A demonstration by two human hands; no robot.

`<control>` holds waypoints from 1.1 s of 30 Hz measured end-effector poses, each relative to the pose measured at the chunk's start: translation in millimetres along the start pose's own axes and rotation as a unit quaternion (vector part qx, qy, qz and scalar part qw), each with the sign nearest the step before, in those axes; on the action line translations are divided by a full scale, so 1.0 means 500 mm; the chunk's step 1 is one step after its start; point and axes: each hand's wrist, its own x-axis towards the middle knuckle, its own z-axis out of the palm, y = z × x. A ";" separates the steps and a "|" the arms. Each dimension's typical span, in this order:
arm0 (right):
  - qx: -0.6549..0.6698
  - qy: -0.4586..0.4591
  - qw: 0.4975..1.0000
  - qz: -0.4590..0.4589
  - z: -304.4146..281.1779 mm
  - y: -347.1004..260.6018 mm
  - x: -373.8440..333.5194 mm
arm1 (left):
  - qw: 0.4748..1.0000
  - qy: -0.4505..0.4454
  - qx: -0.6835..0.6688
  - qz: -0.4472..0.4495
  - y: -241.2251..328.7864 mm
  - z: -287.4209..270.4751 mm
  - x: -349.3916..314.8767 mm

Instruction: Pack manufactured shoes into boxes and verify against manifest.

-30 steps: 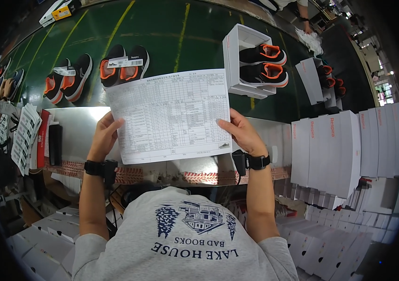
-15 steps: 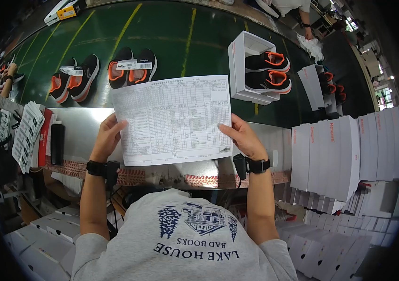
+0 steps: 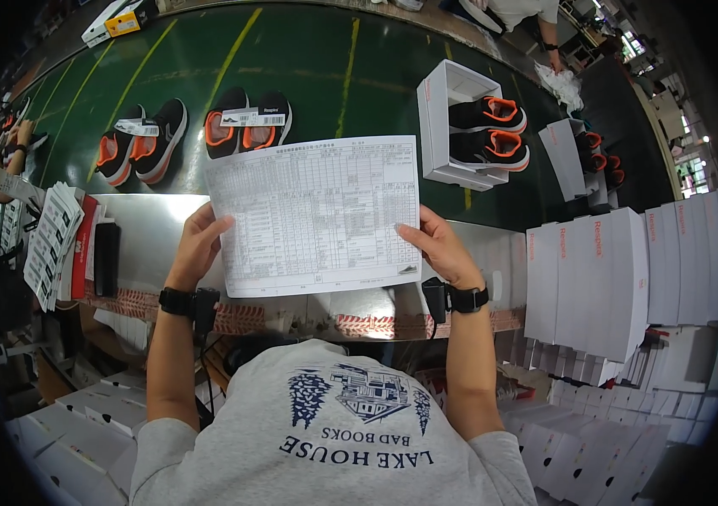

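Note:
A printed sheet of paper (image 3: 317, 219), covered in a dense table with a small shoe picture in one corner, is held up by its two sides. My left hand (image 3: 200, 244) pinches its left edge, thumb on the front. At the right edge, my right hand (image 3: 443, 246) grips it the same way. Beyond the sheet lie two pairs of black and orange sneakers, one pair (image 3: 146, 145) further left and another pair (image 3: 245, 126) partly hidden by the paper. Labels rest across both pairs. An open white shoebox (image 3: 435, 126) stands to the right with black and orange sneakers (image 3: 489, 133) at its opening.
The green conveyor belt (image 3: 317, 93) with yellow lines runs beyond the metal ledge (image 3: 144, 228). Stacked white shoeboxes (image 3: 586, 287) stand at right. Label sheets (image 3: 55, 244) and a dark slim object (image 3: 105, 260) lie left. Other people's hands (image 3: 23, 133) show at far left and far right.
The shoes and the open shoebox have shifted slightly to the right along the belt. My hands hold the sheet almost as before.

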 end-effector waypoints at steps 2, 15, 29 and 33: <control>-0.001 -0.001 1.000 0.004 -0.003 -0.003 0.002 | 1.000 0.007 0.003 0.002 -0.002 0.001 0.000; 0.009 0.000 1.000 0.023 0.002 -0.003 -0.009 | 1.000 0.005 0.003 -0.005 -0.008 0.001 0.000; 0.002 -0.013 0.999 0.041 0.005 -0.022 0.002 | 0.992 0.099 0.064 0.044 0.014 -0.067 -0.021; 0.024 0.013 0.999 0.031 -0.031 -0.015 -0.019 | 0.966 0.204 -0.071 0.144 0.114 -0.088 -0.050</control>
